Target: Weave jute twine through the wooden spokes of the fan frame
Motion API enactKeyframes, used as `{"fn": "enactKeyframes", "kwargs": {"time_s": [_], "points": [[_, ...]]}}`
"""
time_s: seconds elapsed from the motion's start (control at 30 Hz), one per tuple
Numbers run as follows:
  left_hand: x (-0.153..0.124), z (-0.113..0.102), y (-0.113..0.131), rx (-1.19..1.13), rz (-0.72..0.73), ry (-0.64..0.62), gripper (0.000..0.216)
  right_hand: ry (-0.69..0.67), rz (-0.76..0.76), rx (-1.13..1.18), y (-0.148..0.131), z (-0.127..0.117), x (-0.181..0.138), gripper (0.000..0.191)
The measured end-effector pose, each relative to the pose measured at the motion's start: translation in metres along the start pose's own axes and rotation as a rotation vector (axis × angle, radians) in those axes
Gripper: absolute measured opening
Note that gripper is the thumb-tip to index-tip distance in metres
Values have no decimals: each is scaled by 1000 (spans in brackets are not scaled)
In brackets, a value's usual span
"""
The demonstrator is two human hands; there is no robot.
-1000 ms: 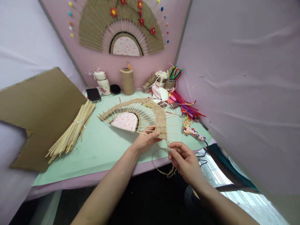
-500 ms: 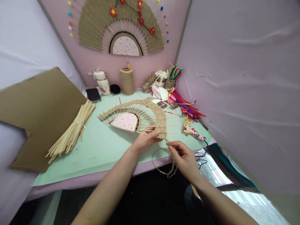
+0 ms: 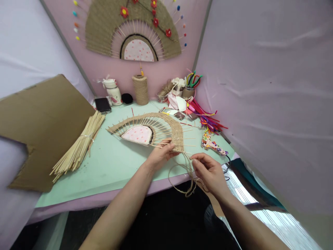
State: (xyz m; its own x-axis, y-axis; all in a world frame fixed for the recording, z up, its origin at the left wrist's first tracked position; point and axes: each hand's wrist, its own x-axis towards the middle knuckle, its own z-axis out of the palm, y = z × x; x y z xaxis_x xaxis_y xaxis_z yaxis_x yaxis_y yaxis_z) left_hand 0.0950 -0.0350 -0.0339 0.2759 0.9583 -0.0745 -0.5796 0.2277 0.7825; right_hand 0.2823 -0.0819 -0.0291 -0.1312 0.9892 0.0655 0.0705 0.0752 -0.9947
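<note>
A half-round fan frame (image 3: 177, 135) of thin sticks, with a band of woven twine, lies tilted over the table's front part. At its inner centre sits a pink spotted half-disc (image 3: 137, 134) with a dark edge. My left hand (image 3: 162, 152) grips the fan's lower right end, thumb on top and fingers partly hidden beneath. Jute twine (image 3: 187, 166) runs from that corner and hangs in loose loops past the table edge. Pinched between the thumb and fingertips of my right hand (image 3: 206, 170) is the twine, just right of the fan's corner.
On the left lie a bundle of sticks (image 3: 78, 144) and a cardboard sheet (image 3: 52, 114). A twine spool (image 3: 140, 90) and a white bottle (image 3: 113, 92) stand at the back. Pipe cleaners (image 3: 205, 116) and a patterned glue gun (image 3: 213, 144) lie right. A finished fan (image 3: 99, 34) hangs on the wall.
My right hand has moved slightly right and up, away from the fan's corner, drawing the twine out. My left hand keeps its hold, and the fan has shifted slightly.
</note>
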Motion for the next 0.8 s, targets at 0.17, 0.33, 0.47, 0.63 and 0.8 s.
{"fn": "enactKeyframes", "kwargs": {"time_s": [0.17,0.33,0.47,0.63,0.8], "points": [[0,0,0,-11,-3,8,31,-144,46,-99,3,0,5,23],[1,-1,0,6,1,0,31,-189,-75,-362,-1,-35,26,24],[3,-2,-1,27,-14,14,32,133,-116,-617,18,-83,59,29],[3,-2,-2,43,-14,8,31,91,-69,-1199,52,-112,82,54],[4,-2,-3,73,-10,26,31,118,-16,-1263,64,-111,87,60]]}}
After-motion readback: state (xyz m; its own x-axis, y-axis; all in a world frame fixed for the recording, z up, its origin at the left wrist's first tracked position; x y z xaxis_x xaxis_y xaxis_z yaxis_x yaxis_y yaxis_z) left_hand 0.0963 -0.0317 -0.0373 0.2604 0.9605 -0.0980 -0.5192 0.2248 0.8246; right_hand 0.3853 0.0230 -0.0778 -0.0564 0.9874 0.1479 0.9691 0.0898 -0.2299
